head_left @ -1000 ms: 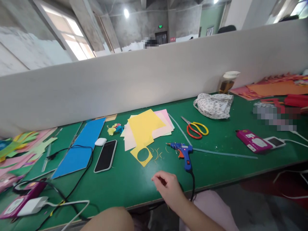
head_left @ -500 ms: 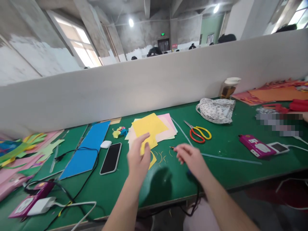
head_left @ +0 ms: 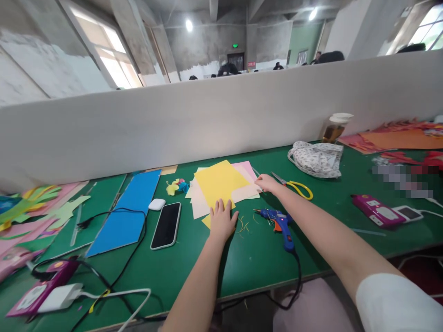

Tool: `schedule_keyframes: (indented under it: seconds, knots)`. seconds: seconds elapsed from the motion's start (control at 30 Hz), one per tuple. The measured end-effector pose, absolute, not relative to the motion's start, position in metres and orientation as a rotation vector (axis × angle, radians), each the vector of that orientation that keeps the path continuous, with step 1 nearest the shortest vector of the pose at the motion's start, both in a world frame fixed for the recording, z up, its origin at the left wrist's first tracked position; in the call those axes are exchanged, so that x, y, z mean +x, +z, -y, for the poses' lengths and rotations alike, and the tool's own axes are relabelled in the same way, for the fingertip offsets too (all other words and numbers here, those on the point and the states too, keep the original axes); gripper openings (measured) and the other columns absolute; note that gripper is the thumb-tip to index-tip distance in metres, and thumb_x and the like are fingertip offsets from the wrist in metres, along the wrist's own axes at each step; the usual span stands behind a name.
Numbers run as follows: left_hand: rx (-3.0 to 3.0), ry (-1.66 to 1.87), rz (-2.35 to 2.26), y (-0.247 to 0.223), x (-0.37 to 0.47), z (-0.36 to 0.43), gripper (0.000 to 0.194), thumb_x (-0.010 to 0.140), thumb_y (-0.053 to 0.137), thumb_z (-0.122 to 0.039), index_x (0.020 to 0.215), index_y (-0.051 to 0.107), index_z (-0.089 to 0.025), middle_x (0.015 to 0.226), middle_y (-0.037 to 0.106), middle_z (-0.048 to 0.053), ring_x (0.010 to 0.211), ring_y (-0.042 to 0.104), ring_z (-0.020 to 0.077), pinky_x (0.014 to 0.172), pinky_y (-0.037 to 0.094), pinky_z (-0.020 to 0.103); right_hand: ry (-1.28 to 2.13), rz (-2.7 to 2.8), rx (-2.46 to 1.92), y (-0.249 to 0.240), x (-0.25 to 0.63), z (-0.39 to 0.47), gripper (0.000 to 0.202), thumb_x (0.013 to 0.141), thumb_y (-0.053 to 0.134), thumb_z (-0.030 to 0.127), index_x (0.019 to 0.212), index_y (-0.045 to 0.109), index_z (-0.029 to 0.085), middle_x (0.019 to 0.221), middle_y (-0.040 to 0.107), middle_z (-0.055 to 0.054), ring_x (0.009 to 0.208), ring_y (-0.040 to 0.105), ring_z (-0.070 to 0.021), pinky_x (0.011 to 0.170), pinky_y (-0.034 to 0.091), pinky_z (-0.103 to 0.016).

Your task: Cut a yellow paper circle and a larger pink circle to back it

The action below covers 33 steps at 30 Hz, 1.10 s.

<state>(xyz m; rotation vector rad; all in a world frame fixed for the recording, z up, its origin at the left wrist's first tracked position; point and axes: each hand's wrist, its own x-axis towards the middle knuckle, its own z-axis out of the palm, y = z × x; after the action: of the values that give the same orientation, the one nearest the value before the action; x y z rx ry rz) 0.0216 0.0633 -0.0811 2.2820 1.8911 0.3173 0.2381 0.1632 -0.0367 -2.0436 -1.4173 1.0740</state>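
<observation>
My left hand [head_left: 222, 218] lies flat with fingers spread on the lower edge of a yellow paper sheet [head_left: 221, 180]. That sheet tops a loose stack of pale paper sheets [head_left: 200, 199]. At the stack's right edge, my right hand [head_left: 267, 183] has its fingers pressed together; what they grip is hidden. A thin translucent strip [head_left: 255, 171] shows just behind these fingers. Below my right forearm, a blue glue gun [head_left: 282, 223] rests on the table, its nozzle toward the left. Scissors [head_left: 299, 188] with yellow and red handles are partly covered by the right arm.
Left of the stack lie small coloured paper pieces [head_left: 177, 186], a phone [head_left: 166, 226], a white case [head_left: 157, 204] and a blue board [head_left: 129, 216]. Cables and a purple power strip [head_left: 43, 288] occupy the left. A cloth bag [head_left: 316, 159], bottle [head_left: 336, 128] and second power strip [head_left: 375, 210] are right.
My right hand has moved from the glue gun's place up to the stack's right edge, leaving the glue gun in full view. My left hand has come down flat on the paper.
</observation>
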Motion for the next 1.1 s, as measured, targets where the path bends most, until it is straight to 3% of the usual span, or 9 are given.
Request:
schedule_keyframes:
  seconds: [0.53,0.77,0.97,1.1]
  knots:
    - [2.166,0.575,-1.827,-0.090,0.010,-0.071,0.050,0.091,0.048,-0.029,0.136,0.046,-0.009,0.149,0.034,0.026,0.141,0.031,0.0360,0.113,0.029,0.052,0.854,1.488,-2.276,-0.041,0.214,-0.178,0.032,0.093,0.059,0.031,0.122,0.057,0.017,0.122,0.060,-0.009,0.102,0.063,-0.0228,0.085,0.055,-0.043]
    - [2.047,0.735,-1.766,-0.089,-0.002,-0.072,0.048,0.088,0.057,-0.026,0.134,0.049,-0.011,0.147,0.038,0.022,0.140,0.035,0.0307,0.112,0.035,0.043,0.902,1.448,-2.180,-0.037,0.209,-0.177,0.033,0.093,0.059,0.031,0.123,0.057,0.016,0.122,0.060,-0.010,0.102,0.063,-0.0229,0.084,0.055,-0.043]
    - [2.061,0.809,-1.708,-0.082,-0.030,-0.077,0.037,0.092,0.056,-0.034,0.125,0.054,-0.018,0.132,0.054,0.011,0.116,0.055,0.0254,0.097,0.047,0.050,0.914,1.451,-2.133,-0.024,0.210,-0.178,0.033,0.093,0.059,0.031,0.122,0.057,0.016,0.122,0.060,-0.009,0.102,0.063,-0.0228,0.084,0.055,-0.043]
    - [2.086,0.784,-1.689,-0.080,-0.041,-0.081,0.035,0.091,0.057,-0.034,0.123,0.056,-0.018,0.129,0.055,0.011,0.112,0.057,0.0240,0.094,0.049,0.048,0.860,1.471,-2.118,-0.010,0.214,-0.180,0.032,0.094,0.059,0.031,0.122,0.058,0.016,0.122,0.060,-0.009,0.102,0.063,-0.0227,0.085,0.055,-0.043]
